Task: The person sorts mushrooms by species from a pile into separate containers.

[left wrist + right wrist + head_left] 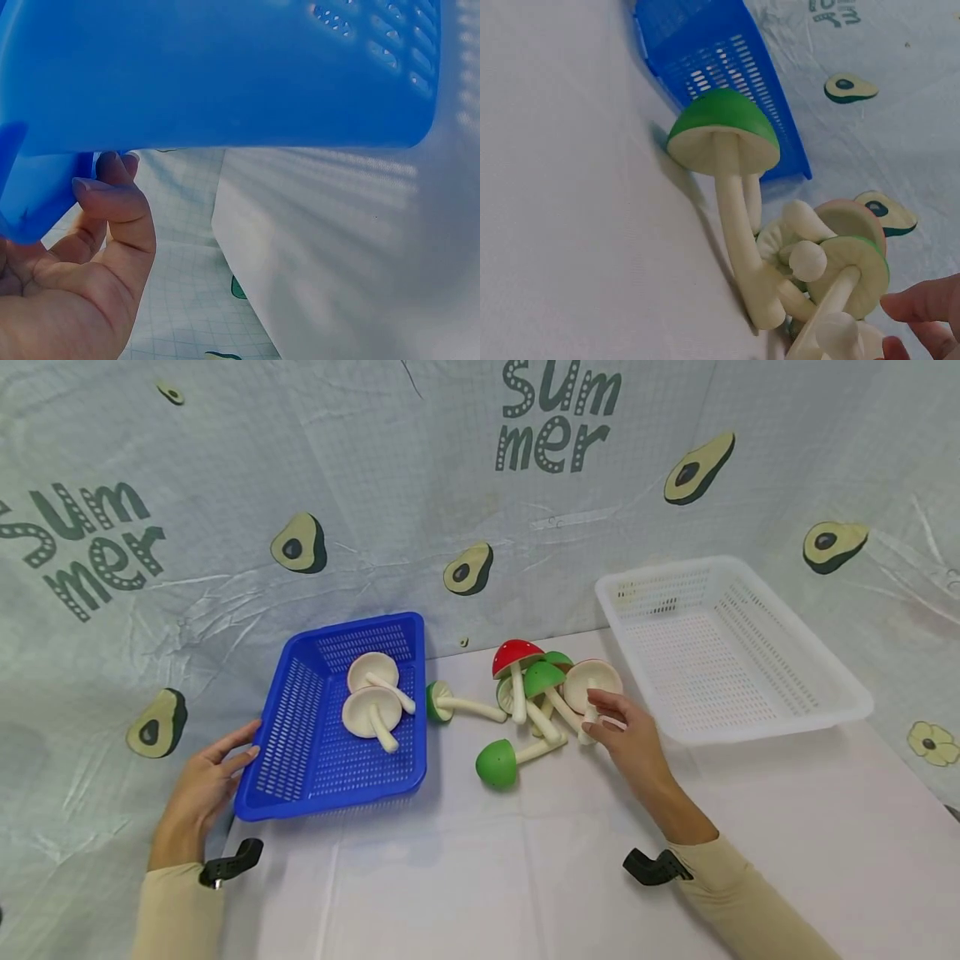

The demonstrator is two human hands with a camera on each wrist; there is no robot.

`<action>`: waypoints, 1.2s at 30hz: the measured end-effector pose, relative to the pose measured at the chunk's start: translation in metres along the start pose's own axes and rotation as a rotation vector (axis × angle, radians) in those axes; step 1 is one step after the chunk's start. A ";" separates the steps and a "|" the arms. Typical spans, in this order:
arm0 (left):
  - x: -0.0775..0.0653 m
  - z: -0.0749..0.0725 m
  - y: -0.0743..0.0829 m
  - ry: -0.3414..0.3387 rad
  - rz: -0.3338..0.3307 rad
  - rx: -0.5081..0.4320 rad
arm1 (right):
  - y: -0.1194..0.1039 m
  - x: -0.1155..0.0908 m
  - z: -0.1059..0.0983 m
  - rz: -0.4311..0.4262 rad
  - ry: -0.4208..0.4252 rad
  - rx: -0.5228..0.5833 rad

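1. Cream-white and round-capped, a toy mushroom with a smooth pale stem (588, 677) lies at the right end of a loose heap of mushrooms (544, 678), its hollow underside showing.
2. Its long axis runs from the cap, on the far side, to the stem end, on the near side. The right hand (630, 739) comes in from the right, finger and thumb bent narrowly beside the stem; from where I stand I cannot tell whether they pinch it.
3. Well apart, the left hand (204, 785) grips the left rim of a blue perforated plastic basket (288, 735), with two pale-capped mushrooms (369, 714) inside.
4. Around the heap: a red, white-spotted mushroom (517, 654) leaning on top, and a green-domed mushroom (498, 765) lying in front.
5. Right of everything sits a white perforated plastic basket (757, 727).
6. White cloth covers the table (435, 877); behind hangs a pale sheet (397, 477) printed with avocados.
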State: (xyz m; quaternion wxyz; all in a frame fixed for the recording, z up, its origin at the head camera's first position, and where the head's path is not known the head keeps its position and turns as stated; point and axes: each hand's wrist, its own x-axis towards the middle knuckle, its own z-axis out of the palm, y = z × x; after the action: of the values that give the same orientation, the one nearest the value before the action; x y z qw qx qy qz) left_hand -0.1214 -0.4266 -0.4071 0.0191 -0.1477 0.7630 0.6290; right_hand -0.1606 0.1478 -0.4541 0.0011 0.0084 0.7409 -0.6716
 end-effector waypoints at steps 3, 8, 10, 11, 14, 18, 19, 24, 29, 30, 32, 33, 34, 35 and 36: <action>0.000 0.000 -0.001 -0.001 -0.001 0.009 | 0.001 -0.003 0.002 0.049 0.033 0.001; 0.000 0.000 -0.001 0.003 -0.012 0.015 | 0.012 0.004 0.001 0.095 0.052 -0.018; 0.000 0.001 -0.002 0.006 -0.017 0.016 | 0.016 0.009 0.000 0.119 0.048 -0.007; 0.000 0.001 -0.002 0.007 -0.018 0.014 | 0.018 0.012 -0.001 0.136 0.043 0.003; 0.001 0.001 -0.002 0.005 -0.014 0.007 | 0.022 0.020 -0.004 0.191 0.020 0.047; 0.003 0.001 -0.001 0.007 0.002 0.002 | 0.026 0.029 -0.008 0.241 -0.027 0.105; 0.004 0.001 -0.001 0.008 0.004 -0.001 | 0.026 0.030 -0.009 0.247 -0.043 0.124; 0.005 0.001 0.001 0.007 0.009 -0.003 | 0.025 0.034 -0.011 0.242 -0.096 0.185; 0.003 0.001 0.002 -0.001 -0.001 0.006 | 0.024 0.036 -0.011 0.199 -0.087 0.254; 0.003 0.001 0.002 -0.001 -0.004 0.008 | 0.024 0.036 -0.011 0.189 -0.088 0.269; 0.003 0.001 0.002 -0.002 -0.007 0.008 | 0.023 0.037 -0.010 0.174 -0.090 0.285; 0.003 0.001 0.002 -0.003 -0.009 0.000 | 0.022 0.036 -0.010 0.168 -0.093 0.289; 0.003 0.001 0.002 -0.003 -0.010 -0.001 | 0.021 0.037 -0.009 0.163 -0.101 0.279; 0.003 0.001 0.002 -0.004 -0.010 -0.004 | 0.021 0.037 -0.009 0.162 -0.098 0.289; 0.003 0.001 0.002 -0.004 -0.010 -0.006 | 0.020 0.037 -0.008 0.162 -0.094 0.297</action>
State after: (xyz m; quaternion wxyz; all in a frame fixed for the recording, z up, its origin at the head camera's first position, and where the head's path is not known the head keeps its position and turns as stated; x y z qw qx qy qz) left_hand -0.1245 -0.4259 -0.4062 0.0234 -0.1504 0.7603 0.6314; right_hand -0.1970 0.1582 -0.4731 0.0888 0.0367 0.6293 -0.7712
